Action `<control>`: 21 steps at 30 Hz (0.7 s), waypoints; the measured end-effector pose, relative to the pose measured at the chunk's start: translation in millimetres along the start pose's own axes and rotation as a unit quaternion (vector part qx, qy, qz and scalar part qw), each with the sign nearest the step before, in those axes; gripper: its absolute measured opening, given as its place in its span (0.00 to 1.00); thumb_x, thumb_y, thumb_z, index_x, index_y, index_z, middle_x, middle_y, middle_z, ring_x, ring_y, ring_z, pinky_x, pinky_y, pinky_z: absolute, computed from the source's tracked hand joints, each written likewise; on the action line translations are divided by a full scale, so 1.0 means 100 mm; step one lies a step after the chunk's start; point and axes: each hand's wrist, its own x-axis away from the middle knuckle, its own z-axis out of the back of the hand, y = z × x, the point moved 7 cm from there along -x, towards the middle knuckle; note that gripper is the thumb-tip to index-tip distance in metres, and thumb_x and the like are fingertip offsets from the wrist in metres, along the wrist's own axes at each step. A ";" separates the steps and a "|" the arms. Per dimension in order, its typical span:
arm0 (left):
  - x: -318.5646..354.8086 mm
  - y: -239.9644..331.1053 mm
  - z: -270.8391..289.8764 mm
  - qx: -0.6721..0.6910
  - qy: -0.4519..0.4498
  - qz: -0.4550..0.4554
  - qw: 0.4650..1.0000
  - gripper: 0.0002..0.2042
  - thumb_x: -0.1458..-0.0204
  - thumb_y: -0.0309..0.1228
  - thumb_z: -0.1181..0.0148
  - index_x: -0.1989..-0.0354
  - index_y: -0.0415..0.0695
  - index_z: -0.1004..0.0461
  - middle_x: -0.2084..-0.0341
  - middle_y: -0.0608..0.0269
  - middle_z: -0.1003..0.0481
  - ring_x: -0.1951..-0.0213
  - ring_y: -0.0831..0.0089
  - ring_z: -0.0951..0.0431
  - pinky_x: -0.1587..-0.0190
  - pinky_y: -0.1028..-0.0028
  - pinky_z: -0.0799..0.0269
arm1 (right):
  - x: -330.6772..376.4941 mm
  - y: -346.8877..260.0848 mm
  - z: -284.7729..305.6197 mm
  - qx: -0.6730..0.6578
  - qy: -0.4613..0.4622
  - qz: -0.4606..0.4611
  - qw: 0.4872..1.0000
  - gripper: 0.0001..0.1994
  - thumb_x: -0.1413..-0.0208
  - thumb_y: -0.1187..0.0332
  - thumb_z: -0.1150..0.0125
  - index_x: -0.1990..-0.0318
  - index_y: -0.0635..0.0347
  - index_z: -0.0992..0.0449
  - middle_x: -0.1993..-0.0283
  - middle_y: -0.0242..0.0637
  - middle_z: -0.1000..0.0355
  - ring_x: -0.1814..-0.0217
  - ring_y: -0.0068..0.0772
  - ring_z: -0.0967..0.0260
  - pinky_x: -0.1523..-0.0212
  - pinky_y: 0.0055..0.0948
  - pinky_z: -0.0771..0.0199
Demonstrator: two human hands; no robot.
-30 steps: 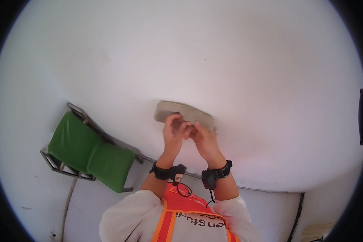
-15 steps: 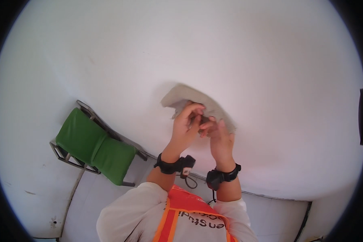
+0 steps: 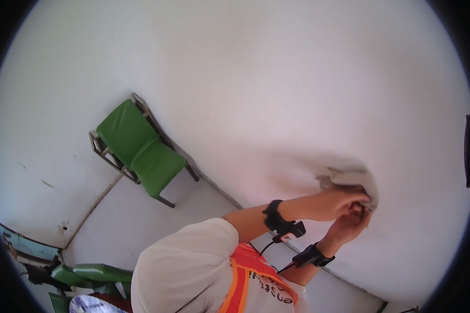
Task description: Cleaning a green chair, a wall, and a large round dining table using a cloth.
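Observation:
A soft, grey-beige cloth [image 3: 356,177] is bunched and folded over in front of the white wall, right of centre. My left hand [image 3: 335,203] reaches across from the left, its fingers closed at the lower edge of this cloth. Just below it, my right hand [image 3: 348,227] has its fingers curled up against the left fingers and the cloth's right end. The fingertips overlap, so part of the grip is hidden. Black bands with small devices and cables sit on both wrists.
A green padded chair [image 3: 149,151] with a metal frame stands against the wall on the left. More green seats [image 3: 94,274] appear at the lower left, beside a patterned blue-white item [image 3: 91,303]. The white wall [image 3: 235,78] fills the upper view.
Both hands have moved right and lower in the picture with the cloth, which is now more bunched up. The view has turned, bringing the lower-left green seats into sight.

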 end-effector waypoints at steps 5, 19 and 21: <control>-0.06 -0.30 -0.78 -0.073 -0.010 -0.063 0.995 0.14 0.55 0.19 0.54 0.58 0.41 0.34 0.69 0.56 0.28 0.65 0.64 0.27 0.64 0.71 0.32 | 0.03 -0.24 0.64 -0.051 0.082 0.019 0.995 0.13 0.43 0.60 0.61 0.65 0.58 0.33 0.69 0.30 0.33 0.64 0.22 0.37 0.60 0.23 0.39; 0.16 -0.30 -0.56 -0.004 0.176 -0.084 0.981 0.16 0.60 0.12 0.56 0.60 0.38 0.33 0.69 0.56 0.30 0.68 0.67 0.29 0.67 0.74 0.32 | 0.06 -0.17 0.62 0.052 0.039 -0.053 0.997 0.17 0.44 0.55 0.63 0.67 0.60 0.34 0.78 0.32 0.36 0.69 0.25 0.40 0.64 0.26 0.42; 0.16 -0.09 -0.37 -0.007 0.184 -0.095 0.978 0.18 0.59 0.12 0.57 0.57 0.38 0.34 0.69 0.58 0.31 0.66 0.70 0.29 0.66 0.75 0.32 | 0.05 -0.19 0.28 0.104 -0.087 -0.046 0.990 0.17 0.43 0.55 0.63 0.65 0.60 0.34 0.80 0.34 0.35 0.70 0.26 0.38 0.65 0.26 0.41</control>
